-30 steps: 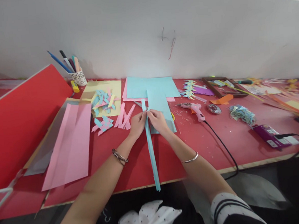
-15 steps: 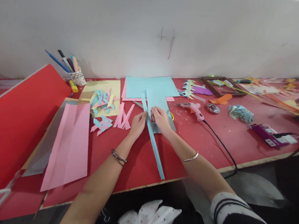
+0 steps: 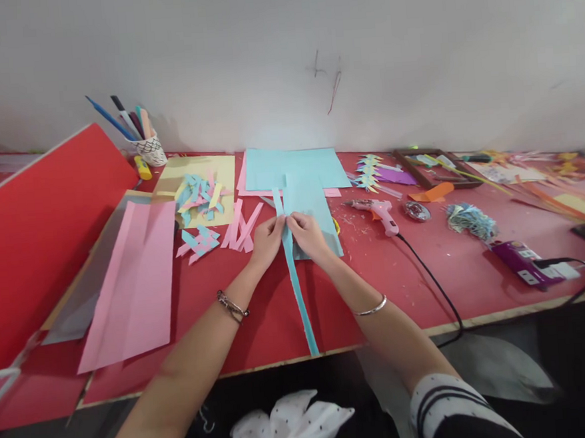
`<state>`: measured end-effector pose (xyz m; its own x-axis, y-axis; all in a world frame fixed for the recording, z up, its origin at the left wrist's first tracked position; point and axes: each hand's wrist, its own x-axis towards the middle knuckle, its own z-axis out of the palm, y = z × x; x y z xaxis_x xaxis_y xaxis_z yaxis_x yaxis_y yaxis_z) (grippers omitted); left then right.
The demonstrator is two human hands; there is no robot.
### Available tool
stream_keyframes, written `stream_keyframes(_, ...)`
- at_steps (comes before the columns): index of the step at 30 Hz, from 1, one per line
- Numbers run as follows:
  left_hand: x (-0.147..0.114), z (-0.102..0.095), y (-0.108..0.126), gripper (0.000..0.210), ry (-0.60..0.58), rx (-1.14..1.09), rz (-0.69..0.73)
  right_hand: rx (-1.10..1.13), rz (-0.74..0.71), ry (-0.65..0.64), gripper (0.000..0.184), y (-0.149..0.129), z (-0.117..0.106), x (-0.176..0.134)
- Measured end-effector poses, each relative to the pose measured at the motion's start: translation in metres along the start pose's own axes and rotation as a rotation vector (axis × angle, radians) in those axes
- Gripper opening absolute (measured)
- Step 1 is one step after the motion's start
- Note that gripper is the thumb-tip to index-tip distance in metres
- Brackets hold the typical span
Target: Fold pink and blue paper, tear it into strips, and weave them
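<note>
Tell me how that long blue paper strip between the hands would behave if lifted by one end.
The blue strip is long, narrow and thin, so it would likely droop rather than stay straight. It looks very light, so a nudge would probably slide it on the red table. Its edge looks rough near the hands, so it may tear easily.

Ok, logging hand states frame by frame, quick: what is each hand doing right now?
Left hand: closed in a pinch grip on the long light-blue paper strip.
Right hand: closed, pinching the same strip from the other side.
</note>
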<state>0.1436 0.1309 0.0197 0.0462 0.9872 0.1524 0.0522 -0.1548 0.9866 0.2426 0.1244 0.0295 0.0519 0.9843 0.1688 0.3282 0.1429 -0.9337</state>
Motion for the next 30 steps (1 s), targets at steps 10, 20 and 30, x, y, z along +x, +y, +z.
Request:
stream_keyframes(10, -0.0006, 0.0001, -0.0011, 0.039, 0.092, 0.004, 0.002, 0.077, 0.104, 0.031, 0.028, 0.0044, 0.0052, -0.0014)
stream_keyframes(20, -0.0022, 0.0024, -0.0035, 0.039, -0.027, 0.013, 0.016, 0.022, 0.047, 0.025, 0.033, -0.0012, 0.0011, -0.0022)
stream_keyframes(30, -0.0024, 0.0014, -0.0033, 0.045, 0.050, 0.028, 0.074, -0.042, -0.014, -0.029, 0.028, -0.0012, 0.0011, -0.0022)
